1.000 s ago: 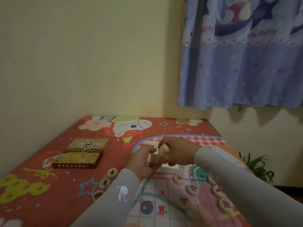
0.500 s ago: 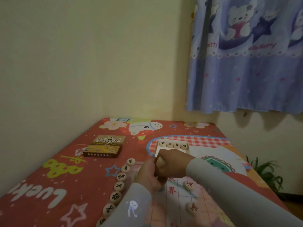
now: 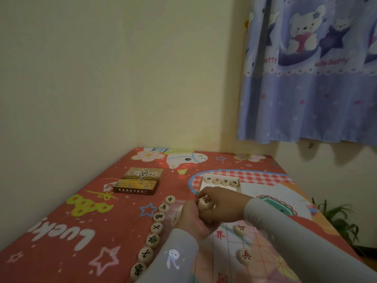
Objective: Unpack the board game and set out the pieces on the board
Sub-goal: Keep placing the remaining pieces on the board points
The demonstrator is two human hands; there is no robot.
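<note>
Red table [image 3: 81, 221]: piece [image 3: 205, 202] in both grips.

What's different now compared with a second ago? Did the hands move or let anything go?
Both hands have drawn back from the white tray toward the person, so its four pieces now show. The right hand and left hand still hold the stack of pieces together; nothing was let go. The box and the row of pieces along the board's edge stayed put.
</note>
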